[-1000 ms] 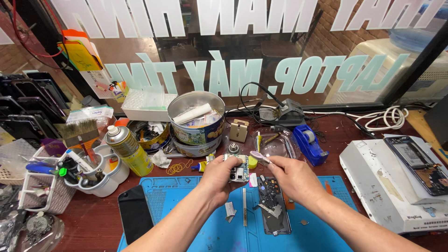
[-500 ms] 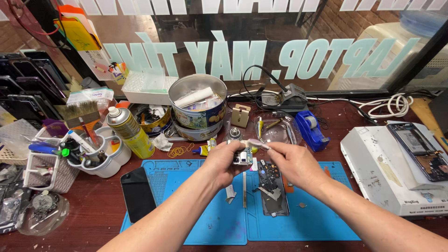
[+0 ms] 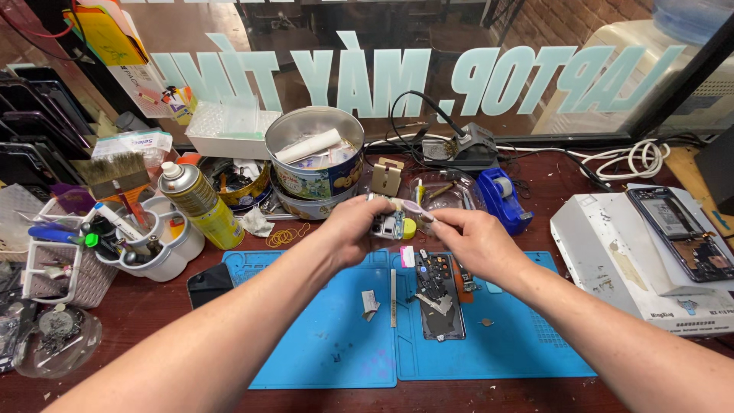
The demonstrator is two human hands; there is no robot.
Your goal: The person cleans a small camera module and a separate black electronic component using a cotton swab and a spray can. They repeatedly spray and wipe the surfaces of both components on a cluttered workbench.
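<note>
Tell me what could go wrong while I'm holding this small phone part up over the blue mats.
The small circuit part is pinched between the left hand and right hand in mid-air; a slip could drop it onto the opened black phone below. The loose metal bits on the blue silicone mat could be swept off by a forearm. The yellow spray can stands near the left elbow's path and might tip.
</note>
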